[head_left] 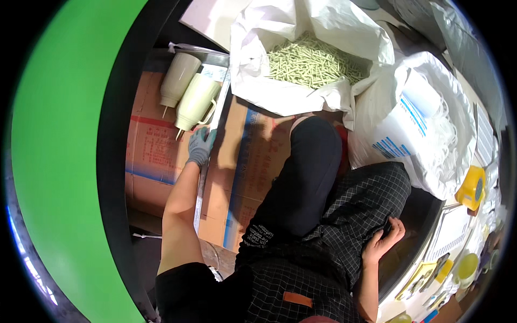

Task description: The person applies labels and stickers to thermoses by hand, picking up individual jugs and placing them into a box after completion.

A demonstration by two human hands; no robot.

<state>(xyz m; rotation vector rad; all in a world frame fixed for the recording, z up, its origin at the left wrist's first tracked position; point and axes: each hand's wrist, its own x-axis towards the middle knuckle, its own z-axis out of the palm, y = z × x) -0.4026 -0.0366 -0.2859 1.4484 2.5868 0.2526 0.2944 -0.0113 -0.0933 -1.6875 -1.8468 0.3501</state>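
Note:
My left hand (202, 145), in a grey and teal glove, reaches out to the metal rail beside the cardboard-lined surface (153, 156). Its fingers are apart, just below a pale green jug-shaped flask body (197, 102) with a side handle. Whether the fingertips touch the rail or the handle I cannot tell. A greyer flask body (179, 79) without a visible handle lies to the left of the green one. Both have a narrow neck and a thin stem pointing towards me. Bare and loosely bent, my right hand (385, 241) rests by my right thigh, holding nothing visible.
A white sack (258, 94) of small pale green sticks stands ahead. To its right is another white sack (366, 142) with white plastic pieces. A bench (414, 285) at right carries a yellow tape roll (472, 187) and papers. A green curved panel (59, 161) borders the left.

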